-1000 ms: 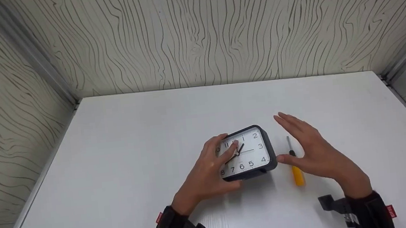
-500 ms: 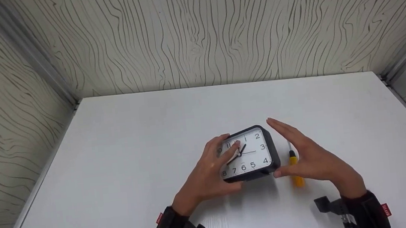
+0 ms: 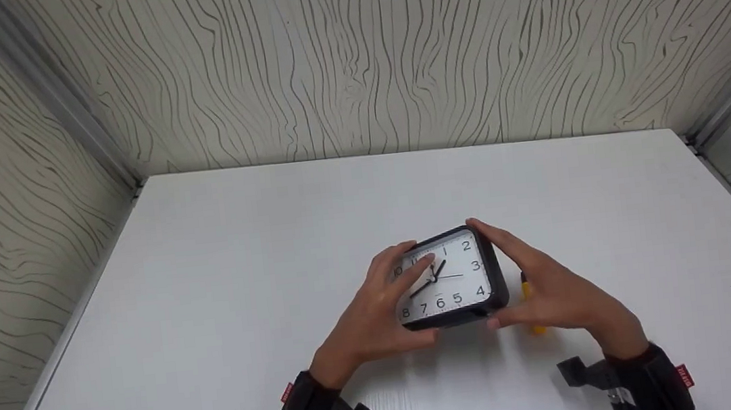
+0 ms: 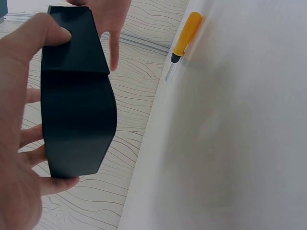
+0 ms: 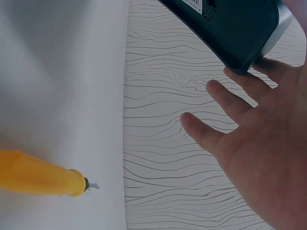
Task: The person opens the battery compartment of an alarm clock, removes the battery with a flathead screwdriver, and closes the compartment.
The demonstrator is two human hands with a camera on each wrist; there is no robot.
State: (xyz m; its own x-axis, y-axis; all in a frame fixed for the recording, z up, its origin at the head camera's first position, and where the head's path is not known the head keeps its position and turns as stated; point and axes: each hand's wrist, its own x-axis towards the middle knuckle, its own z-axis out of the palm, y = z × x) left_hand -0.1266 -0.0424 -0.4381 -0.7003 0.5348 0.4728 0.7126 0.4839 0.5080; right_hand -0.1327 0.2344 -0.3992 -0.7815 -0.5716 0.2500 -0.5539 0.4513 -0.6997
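Note:
A dark rectangular alarm clock [image 3: 459, 283] with a white numbered dial is held tilted over the table. My left hand [image 3: 377, 312] grips its left end, the index finger lying across the dial and the thumb at the bottom edge. In the left wrist view that thumb presses the clock's dark underside [image 4: 76, 120]. My right hand [image 3: 561, 290] spans the right end, fingertips at the upper corner and thumb at the lower edge. The right wrist view shows its fingers [image 5: 235, 103] spread, some meeting a corner of the clock's back [image 5: 235, 33].
A yellow-handled screwdriver [image 4: 188, 33] lies on the white table [image 3: 244, 279], partly hidden by my right hand in the head view. Wood-grain patterned panels [image 3: 351, 64] stand behind the table and at both sides.
My right hand has moved left from beside the clock to its right end, its fingers and thumb coming in on it, covering more of the screwdriver. The clock has shifted slightly right.

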